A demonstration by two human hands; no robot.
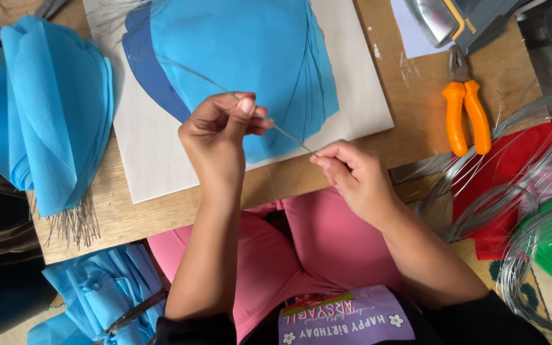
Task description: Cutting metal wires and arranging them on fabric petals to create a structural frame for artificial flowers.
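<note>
Both bare forearms reach forward from the bottom of the view and converge over the lap. The left hand (220, 136) is raised higher, wrist bent, knuckles towards the camera, its thumb and forefinger pinched together with the other fingers curled in beside them. The right hand (352, 176) sits lower and just beside it, thumb and fingertips (322, 160) pressed shut in a fine pinch pointing towards the left hand.
</note>
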